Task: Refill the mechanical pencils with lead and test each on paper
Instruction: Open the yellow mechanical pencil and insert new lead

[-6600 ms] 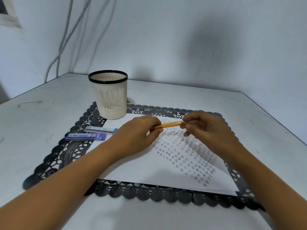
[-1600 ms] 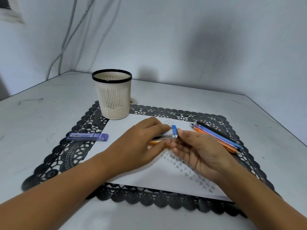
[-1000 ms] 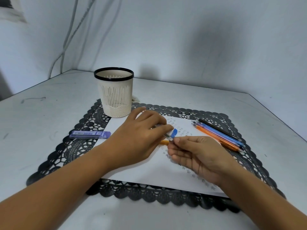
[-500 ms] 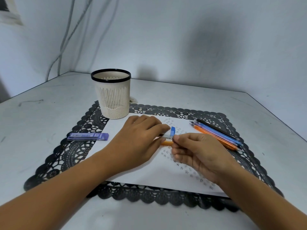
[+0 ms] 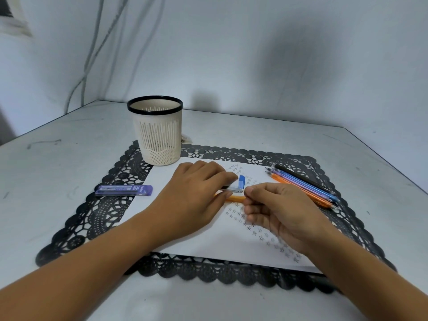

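- Holding two things at once, the left hand (image 5: 196, 195) pinches a clear, blue-capped case (image 5: 234, 184) between thumb and forefinger. An orange pencil (image 5: 232, 198) is tucked under the same fingers, and both sit just above the paper (image 5: 208, 242).
- The right hand (image 5: 284, 212) has its fingers curled, with the tips meeting at the case's cap end and the pencil's end. Whether they pinch a lead cannot be told, as a lead is too thin to show.
- Other pencils (image 5: 305, 185) lie side by side at the right, across the paper's edge and the mat (image 5: 92, 218).
- A purple case (image 5: 124, 190) lies at the left, and the cup (image 5: 157, 135) stands behind on the counter (image 5: 69, 163).
- Risk: a lead may snap if it is fed askew into the pencil's barrel or pinched too hard.
- Risk: the clear case, if tipped too far with its cap open, may spill leads that roll into the mat's holes.
- Risk: the left hand's double grip may slip and drop the pencil.
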`<action>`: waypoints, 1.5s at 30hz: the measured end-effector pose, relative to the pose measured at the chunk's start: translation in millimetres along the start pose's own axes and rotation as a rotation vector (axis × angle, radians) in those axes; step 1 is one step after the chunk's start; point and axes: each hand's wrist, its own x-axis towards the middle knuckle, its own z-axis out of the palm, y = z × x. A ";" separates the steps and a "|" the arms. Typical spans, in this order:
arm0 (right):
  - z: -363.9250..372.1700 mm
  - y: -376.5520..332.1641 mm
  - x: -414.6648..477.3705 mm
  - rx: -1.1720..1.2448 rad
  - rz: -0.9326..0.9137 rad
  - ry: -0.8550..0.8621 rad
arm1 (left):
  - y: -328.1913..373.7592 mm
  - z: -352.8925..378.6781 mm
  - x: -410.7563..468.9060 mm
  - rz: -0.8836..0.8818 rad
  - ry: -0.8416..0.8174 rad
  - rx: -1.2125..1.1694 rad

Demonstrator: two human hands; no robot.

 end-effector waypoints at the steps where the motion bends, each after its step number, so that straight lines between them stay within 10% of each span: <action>1: -0.3 -0.2 -0.1 -0.007 -0.004 0.001 | -0.2 -0.1 0.1 -0.001 0.002 0.002; 45: 1.6 -2.5 -1.2 0.357 0.232 -0.104 | -4.8 -5.8 2.4 0.215 0.164 0.228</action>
